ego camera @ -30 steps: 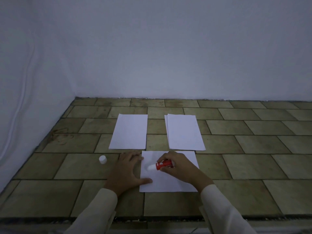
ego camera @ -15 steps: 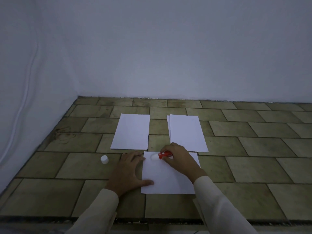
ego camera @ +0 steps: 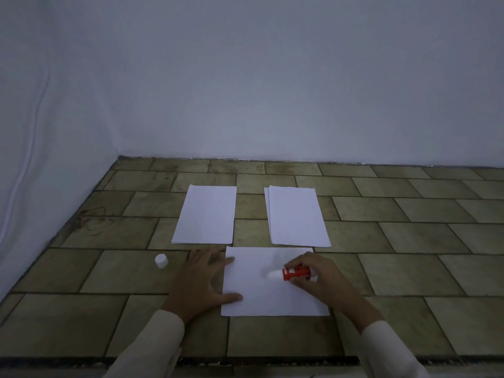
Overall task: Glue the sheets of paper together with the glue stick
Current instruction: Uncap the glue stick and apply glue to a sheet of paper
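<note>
A white sheet of paper (ego camera: 272,298) lies on the tiled floor just in front of me. My right hand (ego camera: 320,279) grips a red glue stick (ego camera: 296,272), held sideways, its white tip touching the sheet near the middle. My left hand (ego camera: 200,282) lies flat with spread fingers across the sheet's left edge, thumb and forefinger on the paper. The glue stick's white cap (ego camera: 161,261) stands on the floor left of my left hand. Farther back lie a single white sheet (ego camera: 206,215) and a small stack of sheets (ego camera: 297,216).
The brown tiled floor (ego camera: 409,241) runs right and back to a white wall (ego camera: 272,91). Another white wall closes the left side. A dark floor edge (ego camera: 272,361) runs along the near side, under my sleeves.
My right hand has drawn the glue stick from the sheet's top edge back down and to the right, to its middle. My left hand has kept its place on the left edge.
</note>
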